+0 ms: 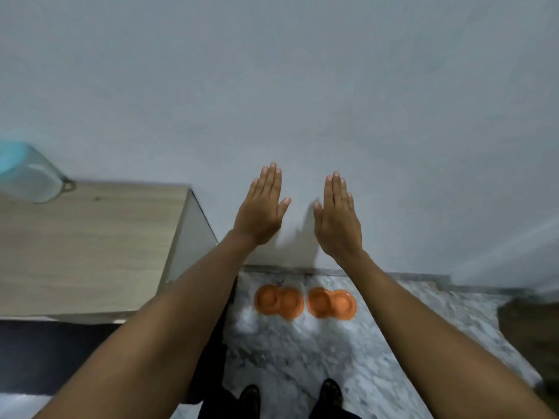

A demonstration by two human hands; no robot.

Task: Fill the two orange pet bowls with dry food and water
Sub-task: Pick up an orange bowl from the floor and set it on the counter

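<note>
Two orange double pet bowls lie side by side on the marble floor by the wall, the left bowl (279, 301) and the right bowl (331, 303). Their wells look empty. My left hand (262, 208) and my right hand (337, 217) are stretched out in front of me at arm's length, backs up, fingers straight and together. Both hands hold nothing and hover well above the bowls, in front of the pale wall.
A wooden cabinet (87, 246) stands at the left against the wall. On its far left corner sits a clear container with a light blue lid (28, 173). My feet (290, 397) stand on the marble floor (302, 358). A dark object (529, 328) lies at the right edge.
</note>
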